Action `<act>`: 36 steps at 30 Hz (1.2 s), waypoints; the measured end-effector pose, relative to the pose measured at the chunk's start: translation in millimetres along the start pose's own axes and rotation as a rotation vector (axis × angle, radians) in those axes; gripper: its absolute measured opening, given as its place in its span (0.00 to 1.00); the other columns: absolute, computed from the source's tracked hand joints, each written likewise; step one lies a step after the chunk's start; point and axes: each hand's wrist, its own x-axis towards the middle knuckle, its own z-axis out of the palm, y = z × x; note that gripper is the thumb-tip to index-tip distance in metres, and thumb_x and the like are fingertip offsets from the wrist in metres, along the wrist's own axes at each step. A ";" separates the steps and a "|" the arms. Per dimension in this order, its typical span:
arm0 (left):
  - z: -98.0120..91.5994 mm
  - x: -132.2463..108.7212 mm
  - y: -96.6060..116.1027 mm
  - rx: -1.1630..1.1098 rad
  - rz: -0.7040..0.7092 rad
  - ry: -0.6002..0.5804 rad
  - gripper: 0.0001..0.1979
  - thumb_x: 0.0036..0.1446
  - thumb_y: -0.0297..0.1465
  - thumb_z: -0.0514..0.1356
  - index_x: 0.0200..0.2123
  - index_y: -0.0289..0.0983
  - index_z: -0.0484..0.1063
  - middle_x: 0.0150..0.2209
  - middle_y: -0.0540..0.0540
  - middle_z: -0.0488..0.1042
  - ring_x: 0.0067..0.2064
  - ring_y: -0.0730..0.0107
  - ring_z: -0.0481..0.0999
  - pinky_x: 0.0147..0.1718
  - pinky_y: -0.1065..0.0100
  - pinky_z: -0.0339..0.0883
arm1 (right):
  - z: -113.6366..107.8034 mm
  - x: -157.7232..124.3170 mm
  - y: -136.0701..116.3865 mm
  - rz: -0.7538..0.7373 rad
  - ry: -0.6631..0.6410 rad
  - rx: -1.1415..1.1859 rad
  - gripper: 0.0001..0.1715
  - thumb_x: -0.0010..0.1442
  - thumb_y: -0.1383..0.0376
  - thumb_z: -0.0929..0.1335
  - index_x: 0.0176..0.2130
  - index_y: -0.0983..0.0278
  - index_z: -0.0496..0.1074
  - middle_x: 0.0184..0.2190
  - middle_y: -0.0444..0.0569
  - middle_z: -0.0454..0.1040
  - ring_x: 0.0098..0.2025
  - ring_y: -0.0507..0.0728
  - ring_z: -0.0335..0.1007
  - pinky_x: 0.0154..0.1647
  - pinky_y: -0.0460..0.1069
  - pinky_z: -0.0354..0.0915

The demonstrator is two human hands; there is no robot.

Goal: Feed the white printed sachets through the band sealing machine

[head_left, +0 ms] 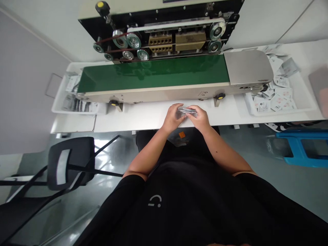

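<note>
Foil packets (pixel 189 111) are being pinched together over the white surface (pixel 143 118), left hand (pixel 175 118) and right hand (pixel 200 119) clamping their fingers on them, just in front of the green conveyor belt (pixel 153 71), neither reaching toward the white tray (pixel 302 110).

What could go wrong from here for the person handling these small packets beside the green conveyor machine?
The small silvery packets, held between the left hand and right hand, might slip and fall. They also sit near the green conveyor belt, so one could catch on it. The exposed pulleys above could pinch fingers if someone reached across while they were turning.
</note>
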 end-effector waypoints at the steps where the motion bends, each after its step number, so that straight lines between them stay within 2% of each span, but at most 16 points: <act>1: -0.7 0.2 0.1 0.015 0.017 -0.008 0.22 0.64 0.37 0.68 0.60 0.41 0.72 0.58 0.37 0.77 0.62 0.52 0.75 0.63 0.48 0.69 | -1.1 -0.6 -2.5 -0.052 -0.008 0.011 0.13 0.66 0.63 0.71 0.51 0.59 0.77 0.50 0.51 0.80 0.55 0.60 0.78 0.63 0.59 0.73; 3: -2.1 -0.1 0.2 0.020 0.056 -0.006 0.15 0.66 0.32 0.66 0.54 0.42 0.75 0.53 0.41 0.80 0.59 0.55 0.76 0.62 0.49 0.69 | -2.7 -2.9 -6.3 -0.154 -0.039 0.039 0.10 0.67 0.63 0.70 0.49 0.58 0.77 0.51 0.51 0.79 0.57 0.60 0.76 0.65 0.60 0.71; 5: -3.2 -1.5 -0.1 -0.007 0.083 0.033 0.10 0.66 0.30 0.64 0.51 0.43 0.77 0.49 0.43 0.80 0.55 0.58 0.77 0.60 0.50 0.70 | -2.1 -7.4 -7.2 -0.191 -0.029 0.083 0.11 0.67 0.62 0.71 0.49 0.57 0.77 0.56 0.52 0.76 0.62 0.61 0.72 0.67 0.61 0.69; 8: -3.7 -4.3 -1.1 -0.044 0.077 0.132 0.08 0.66 0.32 0.65 0.48 0.43 0.78 0.48 0.43 0.80 0.53 0.59 0.77 0.57 0.52 0.71 | 1.8 -17.1 -4.4 -0.052 0.089 0.263 0.21 0.65 0.54 0.72 0.54 0.57 0.73 0.62 0.54 0.69 0.66 0.63 0.68 0.65 0.59 0.72; 10: -3.7 -5.9 -1.3 -0.049 0.045 0.169 0.08 0.65 0.34 0.67 0.47 0.43 0.79 0.50 0.42 0.79 0.55 0.58 0.77 0.58 0.51 0.71 | 3.8 -21.8 -3.3 0.131 0.104 0.425 0.29 0.67 0.44 0.69 0.58 0.58 0.69 0.58 0.55 0.71 0.60 0.61 0.73 0.56 0.56 0.76; 12: -3.5 -7.0 -0.9 -0.049 0.011 0.162 0.07 0.66 0.37 0.66 0.45 0.43 0.80 0.52 0.41 0.77 0.58 0.56 0.75 0.60 0.49 0.70 | 4.1 -23.1 -4.9 0.331 0.012 0.540 0.36 0.67 0.37 0.67 0.60 0.59 0.68 0.51 0.54 0.75 0.48 0.59 0.77 0.43 0.52 0.77; 14: -2.9 -7.6 -0.5 -0.054 0.000 0.136 0.08 0.67 0.39 0.65 0.44 0.43 0.80 0.57 0.41 0.74 0.61 0.54 0.73 0.62 0.47 0.69 | 3.9 -21.5 -8.3 0.470 -0.092 0.590 0.41 0.62 0.37 0.72 0.61 0.59 0.67 0.43 0.51 0.77 0.36 0.54 0.74 0.31 0.48 0.71; 16: -1.8 -7.8 -0.7 -0.079 0.019 0.129 0.12 0.68 0.41 0.64 0.49 0.44 0.78 0.61 0.40 0.70 0.65 0.52 0.70 0.64 0.47 0.68 | 4.6 -18.9 -11.8 0.528 -0.104 0.605 0.43 0.56 0.43 0.79 0.60 0.59 0.67 0.38 0.47 0.77 0.28 0.50 0.67 0.25 0.45 0.65; 19: -1.0 -7.8 -3.1 -0.186 -0.010 0.160 0.25 0.71 0.45 0.60 0.67 0.47 0.64 0.67 0.37 0.66 0.68 0.52 0.70 0.62 0.49 0.71 | 8.0 -16.3 -14.2 0.552 -0.004 0.622 0.40 0.53 0.47 0.81 0.55 0.58 0.66 0.35 0.43 0.76 0.25 0.48 0.63 0.23 0.44 0.60; 21: -2.2 -7.4 -5.8 -0.295 -0.098 0.126 0.30 0.73 0.48 0.54 0.72 0.48 0.54 0.65 0.36 0.70 0.62 0.56 0.76 0.56 0.53 0.75 | 10.9 -16.1 -14.4 0.555 0.058 0.621 0.36 0.53 0.48 0.80 0.51 0.59 0.65 0.36 0.44 0.77 0.24 0.47 0.62 0.22 0.43 0.60; 22: -3.3 -6.9 -7.2 -0.352 -0.148 0.086 0.30 0.74 0.49 0.52 0.73 0.48 0.53 0.61 0.36 0.74 0.57 0.58 0.80 0.52 0.55 0.77 | 12.3 -16.3 -14.4 0.548 0.081 0.621 0.35 0.54 0.49 0.80 0.50 0.59 0.64 0.36 0.44 0.77 0.24 0.47 0.63 0.23 0.43 0.60; 25: -7.7 -4.1 -10.5 -0.492 -0.233 -0.032 0.30 0.73 0.53 0.51 0.68 0.44 0.63 0.51 0.39 0.81 0.48 0.59 0.83 0.46 0.57 0.79 | 15.4 -18.1 -15.6 0.520 0.125 0.640 0.32 0.55 0.49 0.79 0.47 0.60 0.64 0.33 0.43 0.76 0.26 0.48 0.66 0.26 0.44 0.65; 29: -12.5 -0.9 -12.0 -0.563 -0.189 -0.097 0.34 0.66 0.60 0.58 0.59 0.38 0.75 0.53 0.38 0.82 0.54 0.54 0.83 0.52 0.56 0.78 | 16.8 -21.4 -17.9 0.524 0.124 0.623 0.29 0.55 0.47 0.79 0.42 0.62 0.67 0.31 0.44 0.75 0.29 0.49 0.71 0.34 0.47 0.73; 32: -14.9 -2.4 -13.4 -0.612 -0.171 -0.123 0.36 0.64 0.62 0.58 0.57 0.37 0.77 0.54 0.37 0.82 0.57 0.51 0.82 0.55 0.54 0.77 | 15.7 -21.8 -18.8 0.532 0.120 0.596 0.27 0.55 0.47 0.79 0.40 0.62 0.69 0.28 0.44 0.74 0.28 0.50 0.71 0.35 0.48 0.73; 36: -16.0 -6.2 -15.1 -0.667 -0.220 -0.134 0.37 0.63 0.63 0.57 0.57 0.38 0.77 0.51 0.37 0.83 0.54 0.51 0.84 0.49 0.54 0.80 | 14.4 -18.6 -22.5 0.517 0.139 0.621 0.26 0.55 0.48 0.79 0.37 0.62 0.70 0.25 0.43 0.72 0.26 0.50 0.69 0.30 0.47 0.70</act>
